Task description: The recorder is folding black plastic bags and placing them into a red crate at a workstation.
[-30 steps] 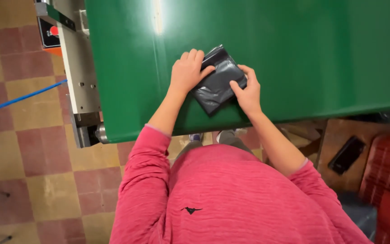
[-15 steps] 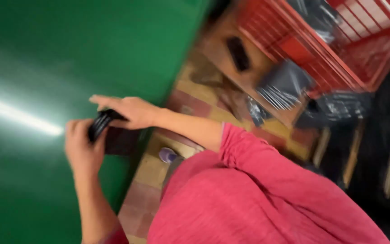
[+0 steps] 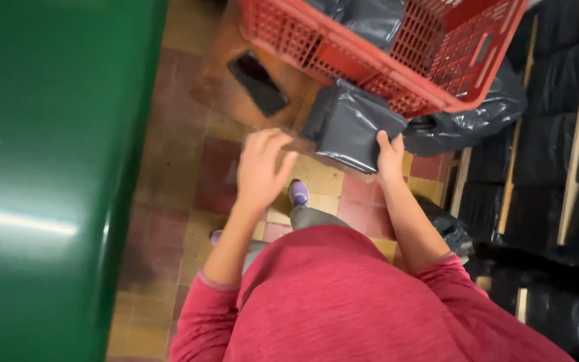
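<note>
Folded grey bag (image 3: 350,127) now off green table (image 3: 48,167), pinched in right hand (image 3: 389,157); left hand (image 3: 261,167) empty, spread.

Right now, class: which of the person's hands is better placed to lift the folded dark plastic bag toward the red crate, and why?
The right hand. It already grips the folded dark plastic bag at its lower edge, just under the red crate. The left hand is beside it, open and empty.

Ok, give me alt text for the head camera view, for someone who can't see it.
The right hand grips a folded dark grey plastic bag below a red plastic crate, while the open left hand hovers empty beside it. A glossy green table fills the left side.
</note>
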